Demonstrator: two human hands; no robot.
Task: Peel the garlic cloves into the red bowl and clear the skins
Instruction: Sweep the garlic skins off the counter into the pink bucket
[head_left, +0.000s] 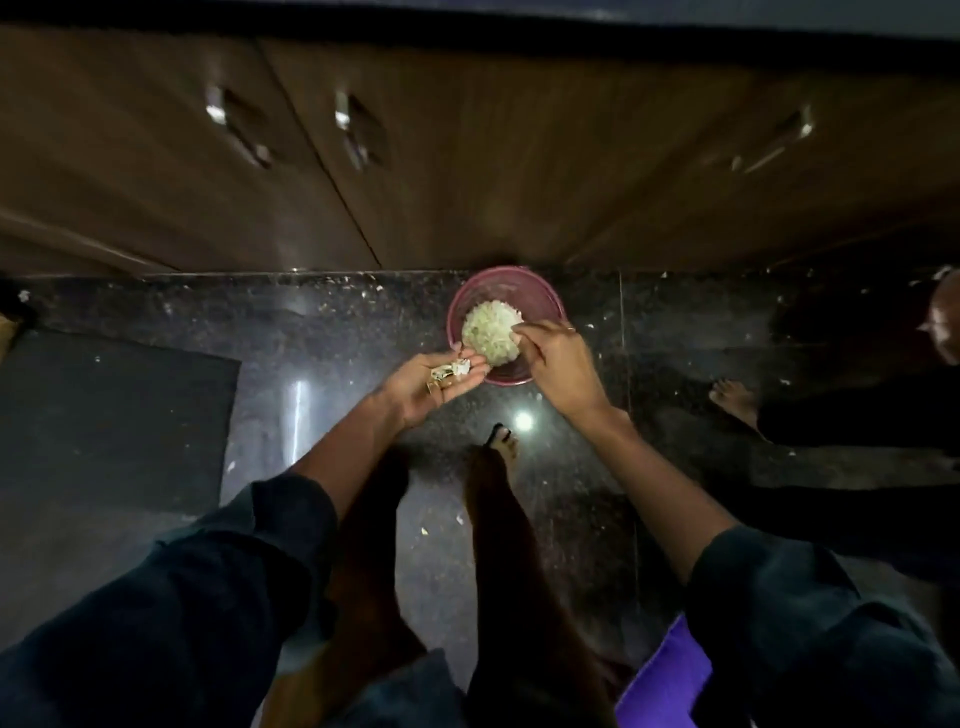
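Over the round red plastic bowl (506, 291) of pale peeled garlic cloves (491, 332) on the dark floor, the left hand (431, 384) lies cupped and loose, catching papery skins (452, 370), while the right hand (558, 364) pinches at the heap, apparently picking skins out.

A home kitchen floor: dark polished granite tiles (332, 332) running under brown wooden cabinet doors (467, 156) with metal handles (353, 130).

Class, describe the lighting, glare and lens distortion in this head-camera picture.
Head view: dim overall, corners darkest; the red bowl and both hands are the best lit; two bright glare spots sit on the polished floor; wide-angle bending curves the cabinet doors; edges look soft.
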